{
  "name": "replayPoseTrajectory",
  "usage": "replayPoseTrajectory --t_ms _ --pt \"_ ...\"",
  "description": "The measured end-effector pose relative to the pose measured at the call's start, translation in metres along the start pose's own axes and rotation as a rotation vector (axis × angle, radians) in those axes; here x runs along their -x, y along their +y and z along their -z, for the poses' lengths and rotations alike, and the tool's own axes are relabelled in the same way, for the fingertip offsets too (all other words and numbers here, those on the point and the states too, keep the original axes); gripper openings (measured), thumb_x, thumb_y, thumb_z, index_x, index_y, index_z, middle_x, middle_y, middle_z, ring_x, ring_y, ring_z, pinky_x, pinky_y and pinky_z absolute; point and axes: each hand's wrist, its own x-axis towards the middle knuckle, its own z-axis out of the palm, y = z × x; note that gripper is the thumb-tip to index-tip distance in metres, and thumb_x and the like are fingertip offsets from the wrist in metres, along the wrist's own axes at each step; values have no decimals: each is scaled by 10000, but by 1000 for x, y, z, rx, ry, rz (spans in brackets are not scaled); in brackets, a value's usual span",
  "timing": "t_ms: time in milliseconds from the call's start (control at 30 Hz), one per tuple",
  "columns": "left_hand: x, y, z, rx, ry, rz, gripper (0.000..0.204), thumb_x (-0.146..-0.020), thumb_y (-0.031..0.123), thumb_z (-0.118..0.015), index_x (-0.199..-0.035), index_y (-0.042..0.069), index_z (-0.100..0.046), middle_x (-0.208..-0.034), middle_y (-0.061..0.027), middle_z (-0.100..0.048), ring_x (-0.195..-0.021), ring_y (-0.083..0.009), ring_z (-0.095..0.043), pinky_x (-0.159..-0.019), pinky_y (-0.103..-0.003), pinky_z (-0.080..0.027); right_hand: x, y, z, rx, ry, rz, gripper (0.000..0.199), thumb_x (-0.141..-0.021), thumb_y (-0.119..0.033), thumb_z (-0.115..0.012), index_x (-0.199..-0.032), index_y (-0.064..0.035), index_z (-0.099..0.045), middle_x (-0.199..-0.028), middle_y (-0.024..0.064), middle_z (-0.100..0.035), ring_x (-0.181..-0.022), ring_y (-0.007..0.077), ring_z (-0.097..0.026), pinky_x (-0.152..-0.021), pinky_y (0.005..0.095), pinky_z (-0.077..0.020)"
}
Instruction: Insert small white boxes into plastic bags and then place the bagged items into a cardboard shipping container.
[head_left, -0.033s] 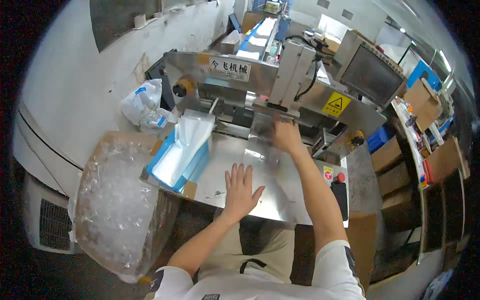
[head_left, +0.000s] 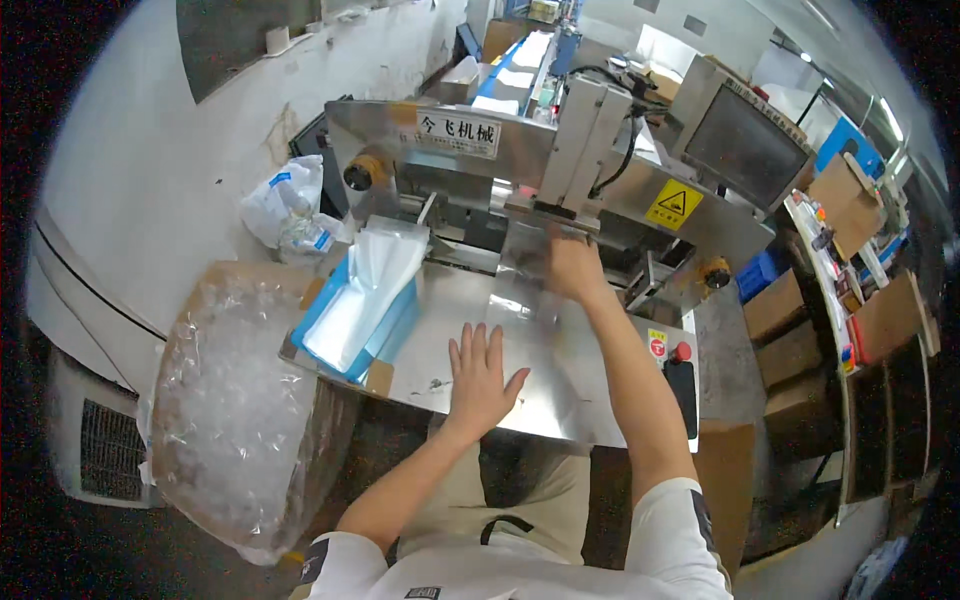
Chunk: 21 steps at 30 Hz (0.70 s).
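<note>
Clear film sheet [head_left: 520,300] on steel feed table [head_left: 450,340], between both hands. Left hand [head_left: 480,375] spread flat, pressing near edge; right hand [head_left: 572,265] at machine infeed [head_left: 560,215], grip unclear. Likely feeding step; next calls for keeping film straight. Blue tray of bags [head_left: 360,300] left of left hand.

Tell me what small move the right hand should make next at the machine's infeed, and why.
Probably ease the right hand back toward the body. It sits at the machine's infeed, fingers on a clear film piece, just below a yellow warning sign. The left hand lies flat on the steel table, empty.
</note>
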Motion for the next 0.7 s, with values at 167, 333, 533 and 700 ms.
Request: replayPoseTrajectory --t_ms 167,333,533,700 --pt "-4 1 -5 108 73 76 816 -899 390 -646 -1451 -72 -260 -1473 -350 -277 -1396 -522 -216 -1121 -650 -156 -8 21 -4 52 22 16 431 -909 -229 -544 -1269 -6 -467 -1032 245 -670 -1046 435 -609 -922 570 -438" --pt "-4 -3 -3 159 126 110 798 -916 373 -624 -1455 -80 -248 -1477 -350 -274 -1402 -515 -219 -1135 -635 -132 -3 20 -3 -9 4 1 382 -915 -214 -553 -1235 -10 -512 -1059 239 -665 -1078 407 -602 -942 567 -429" --pt "2 -9 -6 176 146 106 785 -932 380 -595 -1458 -85 -242 -1489 -348 -258 -1413 -506 -210 -1138 -633 -121 80 15 -4 -569 336 -53 466 -961 -202 -571 -1343 50 -485 -1286 250 -583 -1216 367 -551 -1046 388 -421" --pt "-8 -15 -5 322 170 102 750 -970 399 -535 -1443 -107 -249 -1471 -349 -293 -1392 -506 -251 -1155 -542 -196 155 3 -18 -1295 149 -324 522 -1017 -270 -537 -1425 34 -420 -1385 150 -532 -1251 215 -519 -1034 322 -422"
